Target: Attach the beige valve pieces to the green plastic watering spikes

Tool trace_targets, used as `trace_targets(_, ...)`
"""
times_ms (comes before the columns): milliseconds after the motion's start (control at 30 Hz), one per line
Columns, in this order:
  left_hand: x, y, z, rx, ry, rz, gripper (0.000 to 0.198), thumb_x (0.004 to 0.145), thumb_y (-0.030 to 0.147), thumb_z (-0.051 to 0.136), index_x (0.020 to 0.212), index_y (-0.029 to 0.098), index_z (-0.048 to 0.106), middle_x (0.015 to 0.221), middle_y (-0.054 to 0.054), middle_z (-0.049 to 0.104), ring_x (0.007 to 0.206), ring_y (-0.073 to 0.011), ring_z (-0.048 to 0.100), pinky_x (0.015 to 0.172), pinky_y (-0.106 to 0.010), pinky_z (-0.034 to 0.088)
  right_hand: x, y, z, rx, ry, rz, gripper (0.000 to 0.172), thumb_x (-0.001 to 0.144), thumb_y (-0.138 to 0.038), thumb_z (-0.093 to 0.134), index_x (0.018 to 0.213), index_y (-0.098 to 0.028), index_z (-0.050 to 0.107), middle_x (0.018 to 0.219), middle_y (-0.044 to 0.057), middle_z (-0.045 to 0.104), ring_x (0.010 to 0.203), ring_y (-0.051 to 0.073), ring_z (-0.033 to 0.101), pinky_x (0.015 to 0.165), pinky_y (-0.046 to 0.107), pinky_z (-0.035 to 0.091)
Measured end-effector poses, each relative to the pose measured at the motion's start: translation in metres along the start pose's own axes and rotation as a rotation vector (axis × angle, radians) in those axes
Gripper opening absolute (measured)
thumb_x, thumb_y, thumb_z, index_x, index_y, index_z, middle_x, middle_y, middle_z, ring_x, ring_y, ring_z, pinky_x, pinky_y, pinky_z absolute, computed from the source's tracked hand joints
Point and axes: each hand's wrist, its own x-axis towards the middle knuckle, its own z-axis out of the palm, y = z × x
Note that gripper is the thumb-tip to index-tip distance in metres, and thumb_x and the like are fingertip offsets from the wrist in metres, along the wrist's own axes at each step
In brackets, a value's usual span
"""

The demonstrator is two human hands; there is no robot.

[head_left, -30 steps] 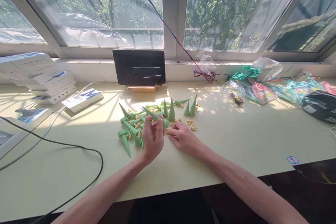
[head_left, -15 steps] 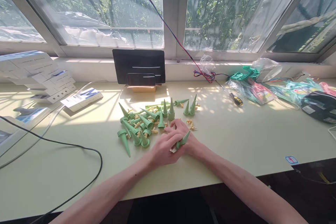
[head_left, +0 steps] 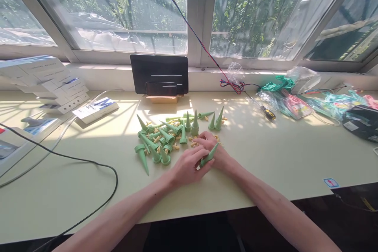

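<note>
Table before window. Box stack far L, single box just R of it. Tablet at ctr back, phone in front, on stand. Cones w/ pegs among them mid-table, nearer than tablet. Wire coil R of tablet, then screwdriver, bags, pouch far R. Cable front L.

From my screen I can read a big blue M on the white box; lettering on the stacked boxes is too small. One sticker on the worktop shows a red mark.

Base of the green cone partly hidden by left fingers
</note>
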Motion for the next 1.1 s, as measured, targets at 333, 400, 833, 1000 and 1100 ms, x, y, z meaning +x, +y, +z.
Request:
trace_targets(333, 0.001, -0.001, 0.002, -0.06, -0.02, -0.109, 0.006, 0.089, 0.02, 0.056, 0.085, 0.019, 0.059, 0.065, 0.002, 0.054, 0.049, -0.0084, 0.042, 0.05, -0.022, 0.037, 0.001, 0.007, -0.014, 0.07, 0.068, 0.026, 0.017, 0.091, -0.016, 0.056, 0.103, -0.018, 0.068, 0.089, 0.005, 0.059, 0.072, 0.014, 0.057, 0.067, 0.028, 0.047)
trace_targets(400, 0.001, -0.001, 0.002, -0.067, 0.025, -0.146, 0.006, 0.09, 0.022, 0.056, 0.085, 0.019, 0.059, 0.064, 0.003, 0.053, 0.049, -0.0086, 0.042, 0.049, -0.022, 0.037, 0.002, 0.006, -0.018, 0.052, 0.052, 0.035, 0.015, 0.09, -0.015, 0.057, 0.099, -0.018, 0.069, 0.084, 0.003, 0.059, 0.065, 0.013, 0.054, 0.063, 0.026, 0.045)
trace_targets(833, 0.01, -0.008, -0.006, -0.185, 0.46, -0.593, 0.021, 0.098, 0.039, 0.048, 0.099, 0.02, 0.055, 0.086, -0.003, 0.063, 0.058, -0.0104, 0.059, 0.049, -0.021, 0.048, 0.002, 0.006, -0.034, 0.014, -0.034, 0.025, 0.013, 0.087, -0.012, 0.061, 0.095, -0.018, 0.07, 0.079, 0.002, 0.063, 0.06, 0.011, 0.051, 0.063, 0.026, 0.043)
trace_targets(1000, 0.009, -0.008, -0.006, -0.19, 0.457, -0.611, 0.022, 0.098, 0.041, 0.047, 0.099, 0.02, 0.054, 0.086, -0.003, 0.063, 0.058, -0.0101, 0.059, 0.05, -0.021, 0.048, 0.001, 0.003, -0.038, -0.012, -0.103, 0.044, 0.007, 0.085, -0.014, 0.065, 0.09, -0.019, 0.067, 0.078, 0.001, 0.064, 0.062, 0.011, 0.051, 0.061, 0.025, 0.039)
trace_targets(1100, 0.01, -0.009, -0.006, -0.195, 0.445, -0.616, 0.022, 0.098, 0.041, 0.047, 0.098, 0.02, 0.055, 0.083, -0.002, 0.062, 0.054, -0.0087, 0.055, 0.047, -0.02, 0.046, 0.001, 0.003, -0.038, -0.037, -0.135, 0.049, 0.003, 0.085, -0.015, 0.066, 0.084, -0.018, 0.066, 0.075, 0.001, 0.064, 0.065, 0.012, 0.052, 0.061, 0.024, 0.037)
